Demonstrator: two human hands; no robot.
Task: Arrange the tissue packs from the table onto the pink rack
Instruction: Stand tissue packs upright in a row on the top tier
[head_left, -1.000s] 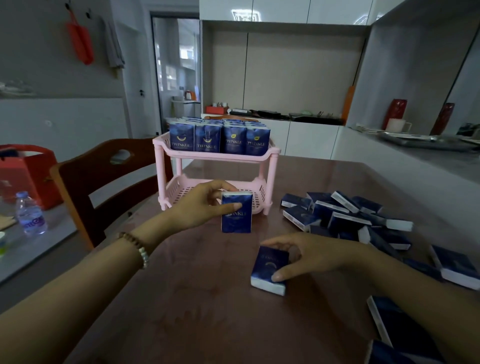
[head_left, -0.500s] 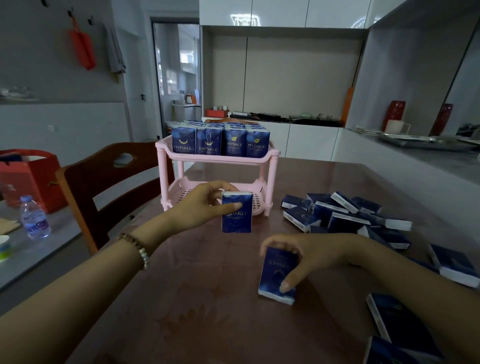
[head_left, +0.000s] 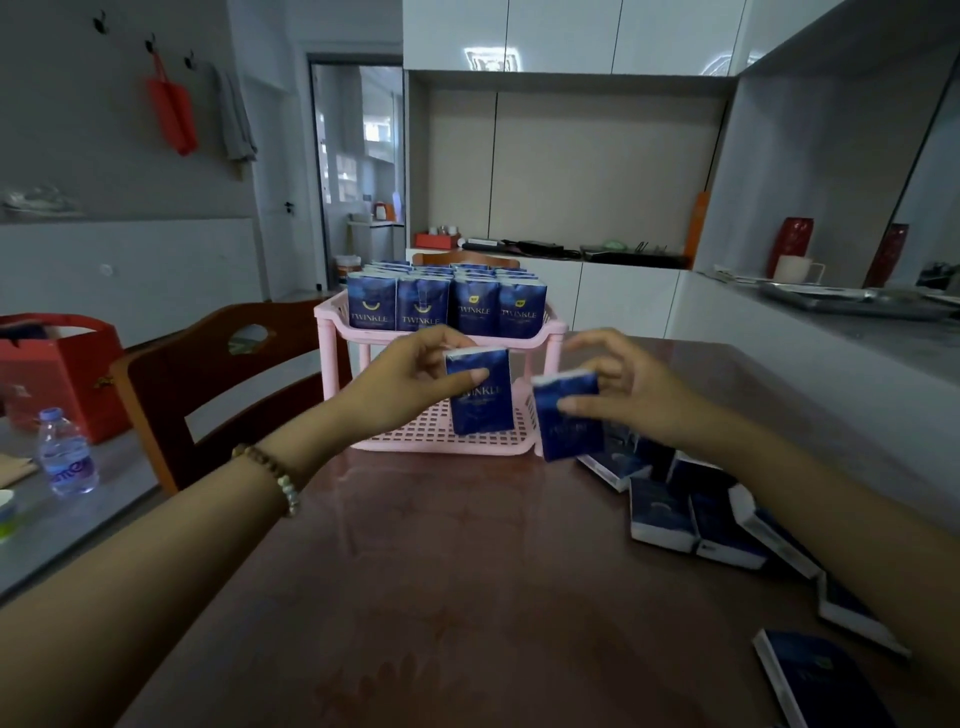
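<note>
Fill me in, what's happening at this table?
A person is loading blue tissue packs onto a pink rack. Its top shelf is full; the bottom shelf looks empty. The left hand and right hand each hold one pack upright before the bottom shelf. More loose packs lie on the table.

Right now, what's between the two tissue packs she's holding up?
Nothing solid. In the head view the left pack and right pack are apart; through the gap only the pink rack behind them shows.
</note>
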